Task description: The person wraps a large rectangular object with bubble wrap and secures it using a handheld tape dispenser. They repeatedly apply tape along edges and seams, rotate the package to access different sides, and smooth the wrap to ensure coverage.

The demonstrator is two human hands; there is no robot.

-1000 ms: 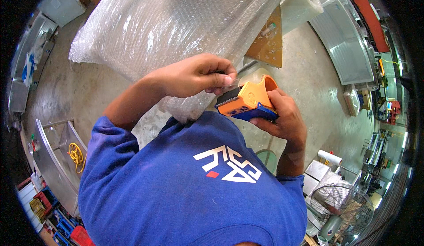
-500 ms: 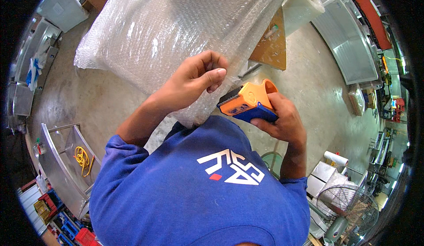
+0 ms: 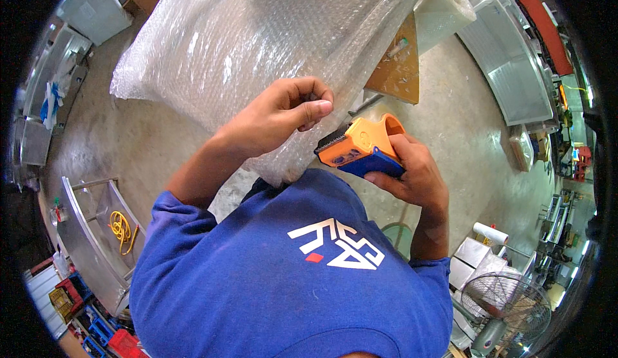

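Observation:
Bubble wrap point(image 3: 212, 43) covers a large flat bundle that reaches from the top of the view down to my body. My left hand point(image 3: 290, 110) is closed above its near right side, the fingers curled in and the thumb pressed to the index finger. Whatever is pinched there, if anything, is too small or too clear to make out. My right hand point(image 3: 415, 171) grips an orange and blue tape dispenser point(image 3: 362, 144), its dark toothed edge turned left toward my left hand. A small gap lies between that edge and my left fingers.
A brown board point(image 3: 399, 68) lies under the wrap's right side, beside a roll of clear wrapping point(image 3: 444, 10). A long metal-framed panel point(image 3: 508, 62) stands at the right. On the left is a metal frame point(image 3: 96, 242) with a coiled yellow cord point(image 3: 121, 229). A fan point(image 3: 505, 306) stands lower right.
The tape dispenser has shifted very slightly left, and my left hand has moved a touch right. Both hands keep the same grip.

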